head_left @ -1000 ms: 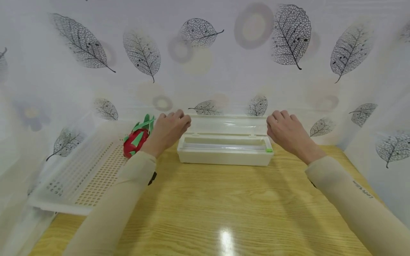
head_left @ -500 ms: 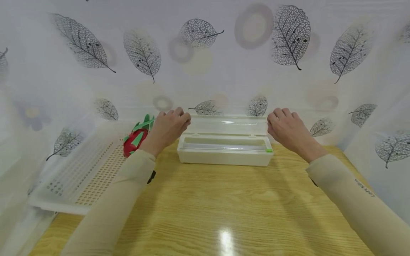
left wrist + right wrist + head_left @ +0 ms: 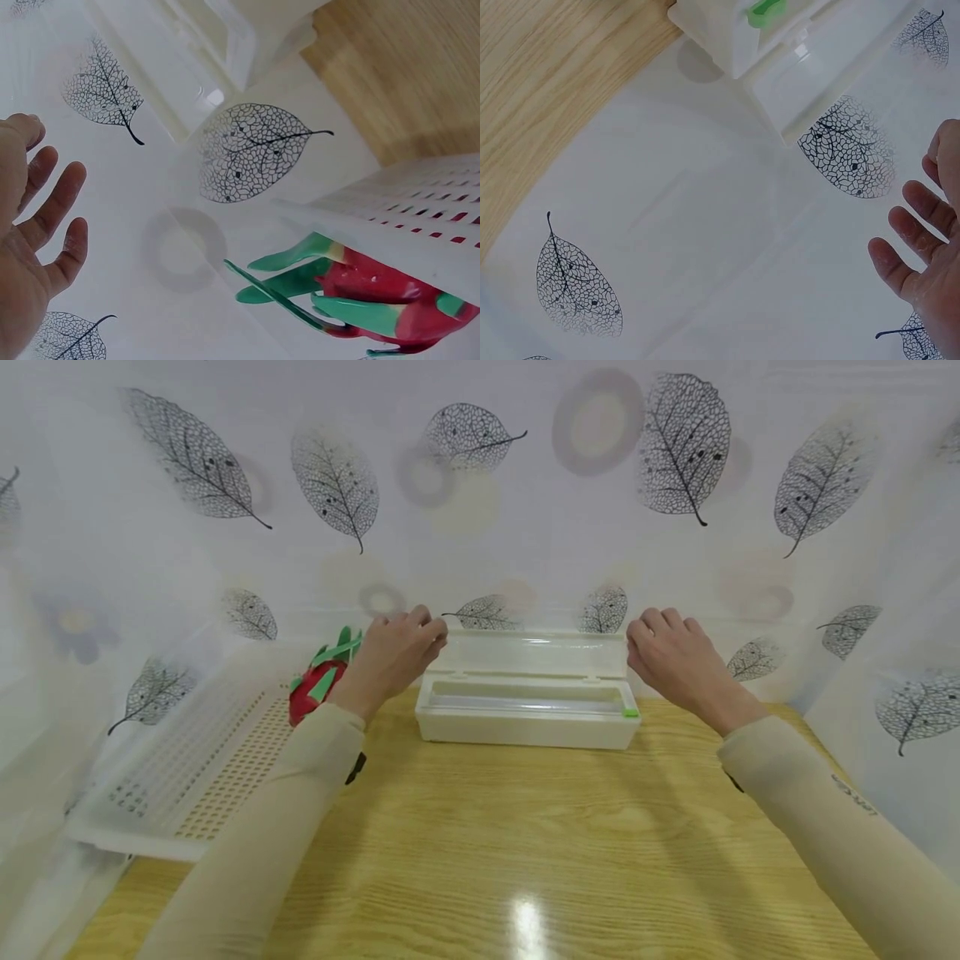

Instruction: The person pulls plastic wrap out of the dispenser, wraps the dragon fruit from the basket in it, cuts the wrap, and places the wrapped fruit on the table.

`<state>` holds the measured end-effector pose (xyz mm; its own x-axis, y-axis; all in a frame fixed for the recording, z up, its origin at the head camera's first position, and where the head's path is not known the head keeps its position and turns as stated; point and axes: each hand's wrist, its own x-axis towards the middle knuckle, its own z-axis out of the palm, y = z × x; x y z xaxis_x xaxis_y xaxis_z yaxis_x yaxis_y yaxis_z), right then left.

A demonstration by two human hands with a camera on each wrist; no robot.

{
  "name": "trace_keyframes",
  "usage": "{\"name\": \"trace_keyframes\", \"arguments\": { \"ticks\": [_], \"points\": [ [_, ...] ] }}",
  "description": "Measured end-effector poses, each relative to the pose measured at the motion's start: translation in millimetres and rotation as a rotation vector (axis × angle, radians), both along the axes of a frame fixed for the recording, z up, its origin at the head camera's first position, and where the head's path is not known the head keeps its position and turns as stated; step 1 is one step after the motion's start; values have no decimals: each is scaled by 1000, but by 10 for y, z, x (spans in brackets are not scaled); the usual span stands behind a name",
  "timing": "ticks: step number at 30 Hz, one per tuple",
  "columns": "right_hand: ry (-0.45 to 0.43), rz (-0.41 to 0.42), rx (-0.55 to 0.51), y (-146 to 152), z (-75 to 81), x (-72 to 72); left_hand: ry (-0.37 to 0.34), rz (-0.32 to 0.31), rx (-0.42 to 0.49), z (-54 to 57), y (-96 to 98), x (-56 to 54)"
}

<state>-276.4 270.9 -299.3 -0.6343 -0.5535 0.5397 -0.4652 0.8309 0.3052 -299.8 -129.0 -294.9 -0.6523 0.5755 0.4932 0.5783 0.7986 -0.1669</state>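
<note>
Behind and left of a long white cling film box (image 3: 525,732), my left hand (image 3: 401,647) is raised with thumb and forefinger pinched together. The right hand (image 3: 671,656) mirrors it past the box's right end. Both appear to pinch the edge of clear cling film, whose sheet is too transparent to trace between them. The other fingers are slightly bent and spread, as the left hand (image 3: 45,225) and right hand (image 3: 930,232) show in the wrist views. The lid (image 3: 532,658) stands raised at the back. A clear roll (image 3: 525,702) lies inside, beside a green slider (image 3: 630,713).
At the left stands a white perforated basket (image 3: 127,843), with a red dragon fruit (image 3: 318,681) with green scales inside its far end. The wood-grain table (image 3: 480,827) stretches in front, and a leaf-printed white sheet (image 3: 480,552) hangs behind.
Both hands have risen slightly, together and slowly. The box, its raised lid, the basket and the dragon fruit stay where they were.
</note>
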Motion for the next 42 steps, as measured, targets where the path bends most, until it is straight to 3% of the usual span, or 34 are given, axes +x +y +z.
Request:
{"name": "trace_keyframes", "arguments": {
  "ticks": [23,42],
  "points": [
    [-54,-36,-19,1,50,-110,-53,5,-20,72,15,-52],
    [-37,-38,-23,-30,109,-143,-108,8,-1,129,-29,0]
  ]
}}
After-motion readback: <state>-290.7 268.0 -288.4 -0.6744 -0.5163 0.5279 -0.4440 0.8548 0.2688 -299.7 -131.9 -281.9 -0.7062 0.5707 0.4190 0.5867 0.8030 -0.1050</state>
